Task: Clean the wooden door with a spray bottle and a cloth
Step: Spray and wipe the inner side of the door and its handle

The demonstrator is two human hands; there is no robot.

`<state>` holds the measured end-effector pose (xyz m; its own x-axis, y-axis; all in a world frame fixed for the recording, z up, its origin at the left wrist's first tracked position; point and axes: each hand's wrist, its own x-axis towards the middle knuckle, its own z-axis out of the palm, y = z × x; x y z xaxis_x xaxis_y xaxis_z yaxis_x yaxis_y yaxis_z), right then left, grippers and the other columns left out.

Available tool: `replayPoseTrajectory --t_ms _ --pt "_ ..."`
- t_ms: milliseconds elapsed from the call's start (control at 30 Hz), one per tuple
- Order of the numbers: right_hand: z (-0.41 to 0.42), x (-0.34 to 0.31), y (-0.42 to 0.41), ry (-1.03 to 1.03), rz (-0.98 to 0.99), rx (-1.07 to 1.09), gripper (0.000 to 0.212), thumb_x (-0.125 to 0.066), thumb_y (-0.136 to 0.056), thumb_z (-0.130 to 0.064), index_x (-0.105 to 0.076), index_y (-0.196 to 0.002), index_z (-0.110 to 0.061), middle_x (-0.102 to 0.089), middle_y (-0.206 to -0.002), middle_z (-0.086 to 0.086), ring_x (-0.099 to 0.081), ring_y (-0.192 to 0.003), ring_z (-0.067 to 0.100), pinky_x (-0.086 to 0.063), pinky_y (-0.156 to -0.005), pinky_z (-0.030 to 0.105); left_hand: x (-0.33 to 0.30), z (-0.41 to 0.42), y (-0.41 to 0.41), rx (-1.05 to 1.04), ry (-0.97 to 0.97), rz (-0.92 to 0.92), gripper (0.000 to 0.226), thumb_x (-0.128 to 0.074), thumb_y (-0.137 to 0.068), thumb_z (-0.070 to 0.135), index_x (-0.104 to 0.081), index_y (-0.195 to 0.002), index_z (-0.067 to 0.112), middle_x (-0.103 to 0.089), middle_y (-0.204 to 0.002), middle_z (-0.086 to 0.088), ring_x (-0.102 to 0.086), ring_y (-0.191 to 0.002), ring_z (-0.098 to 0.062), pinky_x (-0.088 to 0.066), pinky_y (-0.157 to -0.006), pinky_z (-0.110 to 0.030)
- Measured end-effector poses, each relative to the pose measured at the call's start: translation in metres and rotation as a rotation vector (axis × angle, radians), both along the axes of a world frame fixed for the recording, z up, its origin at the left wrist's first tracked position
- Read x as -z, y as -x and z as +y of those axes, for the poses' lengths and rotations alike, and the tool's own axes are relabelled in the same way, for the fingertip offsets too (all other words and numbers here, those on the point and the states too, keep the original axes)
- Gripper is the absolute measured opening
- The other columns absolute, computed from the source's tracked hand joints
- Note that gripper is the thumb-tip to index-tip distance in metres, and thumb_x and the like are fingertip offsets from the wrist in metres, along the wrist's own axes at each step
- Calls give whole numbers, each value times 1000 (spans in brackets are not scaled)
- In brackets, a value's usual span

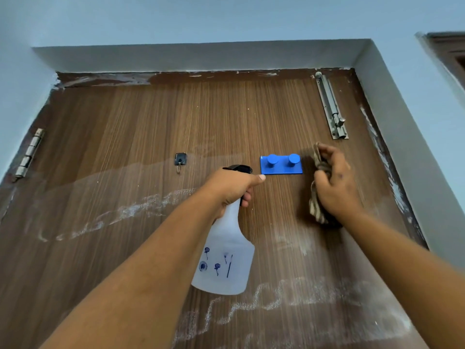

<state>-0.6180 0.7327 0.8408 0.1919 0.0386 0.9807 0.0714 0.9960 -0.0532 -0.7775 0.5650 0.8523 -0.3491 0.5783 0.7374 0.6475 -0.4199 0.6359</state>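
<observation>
- Right hand [336,183]: fingers curled tight around a bunched striped cloth [317,197], pressing it against the wooden door [141,122] just right of the blue double-peg hook [281,165]. The cloth's edges are blurred, so its exact fold cannot be told.
- Left hand [232,186]: fingers wrapped about the neck of the spray bottle [225,258], thumb laid along the top of the black spray head, just left of the blue hook. Whether a finger rests on the trigger cannot be told. The nozzle points at the door and the translucent body hangs below the hand.
- Door surface: whitish streaks and a filmy sheen lie below and left of the blue hook; the wood above it looks drier.
- Fittings: a small black hook [180,159] lies left of the blue hook, a metal bolt [332,107] above and to its right, and a hinge [29,154] far left.
- Step in hand, as judged: wiping beside the blue hook. Overlapping strokes along the grain, working round the pegs, should lift the streaks; the cloth wants turning to a clean face, and the spray is best kept off the bolt.
</observation>
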Motion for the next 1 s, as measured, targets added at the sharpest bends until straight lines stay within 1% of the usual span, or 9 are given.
replayPoseTrajectory --t_ms 67,167,267,333,433,567,767,900,1000 --pt "-7 -25 -7 57 -98 26 48 -47 -91 -4 -54 -135 -22 -51 -128 -3 -48 -120 15 -33 -100 24 2 3 5 12 29 -14 32 -79 -87 36 -65 -74 10 -63 -62 -2 -60 -57 -15 -57 -74 -32" --pt "-23 -67 -14 106 -370 356 39 -47 -96 -13 -60 -132 -17 -48 -134 6 -46 -122 23 -30 -98 22 9 13 10 45 66 -76 32 -81 -86 34 -66 -75 8 -65 -60 -3 -62 -52 -15 -57 -63 -28" --pt "-56 -92 -2 119 -600 574 34 -44 -97 -19 -65 -124 -17 -58 -128 10 -53 -106 24 -41 -90 28 18 25 18 49 29 -134 29 -81 -86 31 -66 -85 6 -64 -64 -6 -60 -47 -14 -55 -51 -23" --pt "-77 -95 17 38 -678 693 33 -44 -97 -22 -66 -122 -17 -58 -124 10 -56 -104 25 -49 -92 37 19 30 20 41 -6 -153 31 -80 -86 32 -65 -88 5 -63 -62 -5 -60 -47 -14 -59 -58 -27" --pt "-92 -93 38 -39 -702 738 31 -49 -96 -24 -66 -121 -19 -58 -117 7 -59 -100 25 -54 -86 38 19 35 19 -32 -24 -94 32 -80 -85 36 -66 -85 6 -66 -64 -6 -64 -56 -19 -61 -76 -37" --pt "-84 -94 12 -18 -725 756 29 -51 -95 -21 -69 -118 -17 -63 -117 10 -58 -103 25 -46 -85 31 19 34 16 -72 -20 -66 32 -80 -84 36 -64 -75 10 -66 -62 -5 -63 -53 -18 -57 -66 -30" --pt "-45 -89 -44 243 -733 877 23 -54 -93 -22 -70 -75 -21 -67 -102 13 -52 -87 24 -43 -80 29 21 37 19 -38 -12 -94 28 -78 -84 33 -65 -80 9 -64 -63 -5 -63 -58 -21 -60 -81 -38" --pt "-57 -108 -25 132 -499 640 24 -57 -92 -26 -73 -107 -16 -65 -104 9 -52 -89 20 -41 -80 28 18 36 20 0 1 -120 28 -75 -86 29 -70 -95 3 -63 -63 -6 -62 -59 -22 -60 -81 -40" --pt "-73 -109 12 -8 -412 629 28 -56 -91 -24 -69 -113 -12 -66 -108 12 -59 -93 27 -43 -79 27 19 37 18 2 -17 -130 24 -74 -86 28 -69 -88 4 -63 -61 -7 -62 -58 -24 -60 -80 -42"
